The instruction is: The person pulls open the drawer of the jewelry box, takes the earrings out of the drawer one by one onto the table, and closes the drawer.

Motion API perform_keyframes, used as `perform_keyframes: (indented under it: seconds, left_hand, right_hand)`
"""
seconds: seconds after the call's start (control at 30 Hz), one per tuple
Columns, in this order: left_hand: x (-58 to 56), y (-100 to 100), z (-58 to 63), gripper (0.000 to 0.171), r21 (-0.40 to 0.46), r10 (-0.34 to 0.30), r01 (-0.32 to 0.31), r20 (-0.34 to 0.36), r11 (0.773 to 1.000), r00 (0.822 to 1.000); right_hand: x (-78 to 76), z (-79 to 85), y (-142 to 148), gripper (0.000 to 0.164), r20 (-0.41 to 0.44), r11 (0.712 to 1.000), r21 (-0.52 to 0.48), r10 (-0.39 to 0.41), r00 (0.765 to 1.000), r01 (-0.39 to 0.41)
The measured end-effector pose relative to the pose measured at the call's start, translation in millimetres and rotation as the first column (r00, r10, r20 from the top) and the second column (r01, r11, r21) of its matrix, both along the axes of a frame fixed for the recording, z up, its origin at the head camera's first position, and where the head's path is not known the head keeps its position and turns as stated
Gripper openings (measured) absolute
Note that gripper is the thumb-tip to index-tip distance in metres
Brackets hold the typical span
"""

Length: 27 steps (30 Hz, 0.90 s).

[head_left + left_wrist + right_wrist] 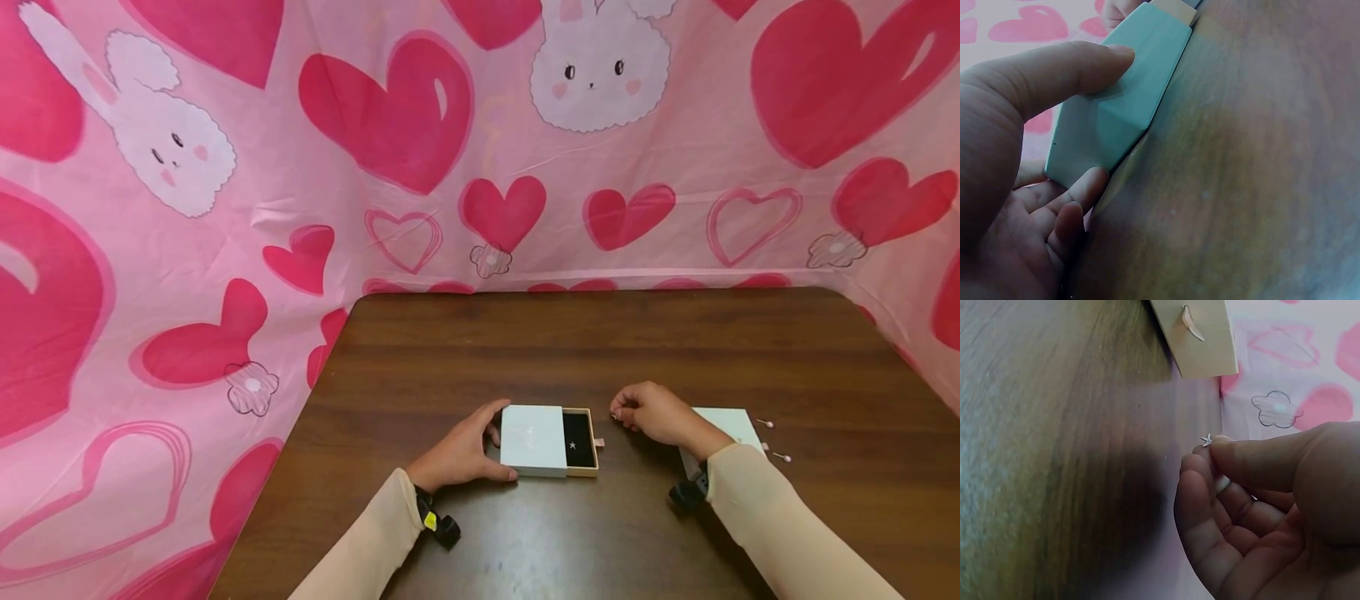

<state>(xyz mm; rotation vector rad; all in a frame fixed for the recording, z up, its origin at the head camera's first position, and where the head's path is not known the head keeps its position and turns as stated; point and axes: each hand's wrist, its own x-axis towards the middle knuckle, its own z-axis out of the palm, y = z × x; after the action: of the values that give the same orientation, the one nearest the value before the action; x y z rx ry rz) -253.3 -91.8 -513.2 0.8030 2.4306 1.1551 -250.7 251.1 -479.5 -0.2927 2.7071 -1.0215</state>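
My left hand grips the closed end of a pale mint jewelry box lying on the table, thumb along the near side and fingers round the far side. Its drawer is partly slid out to the right, showing a black pad with a small silver star on it. A pink ribbon tab sticks out from the drawer's end. To the right of the drawer, my right hand pinches a tiny star-shaped earring between thumb and forefinger. A pale round bit shows behind the thumb.
A second pale box lies under my right wrist, partly hidden by the forearm. Beside it on the right are two small pins with pearly heads, an upper one and a lower one. Heart-print cloth hangs behind the brown table.
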Motion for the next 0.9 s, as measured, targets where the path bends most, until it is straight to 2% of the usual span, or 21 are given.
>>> perform_keyframes:
  seconds: [0.3, 0.7, 0.9]
  left_hand:
    - [0.3, 0.3, 0.2, 0.107, -0.007, 0.000, 0.000, 0.003, 1.000, 1.000]
    - [-1.7, 0.6, -0.7, 0.107, -0.002, 0.001, -0.001, 0.002, 1.000, 1.000]
    - [-1.5, 0.8, -0.5, 0.107, 0.001, 0.002, -0.002, 0.006, 1.000, 1.000]
  right_hand:
    - [-0.4, -1.8, -4.7, 0.011, -0.033, 0.998, 0.053, 0.017, 0.999, -0.015]
    - [0.4, 0.2, -6.9, 0.009, -0.010, 0.995, 0.097, 0.024, 1.000, -0.023]
    - [0.0, -2.0, -6.9, 0.010, -0.026, 0.994, 0.108, 0.024, 0.999, -0.021]
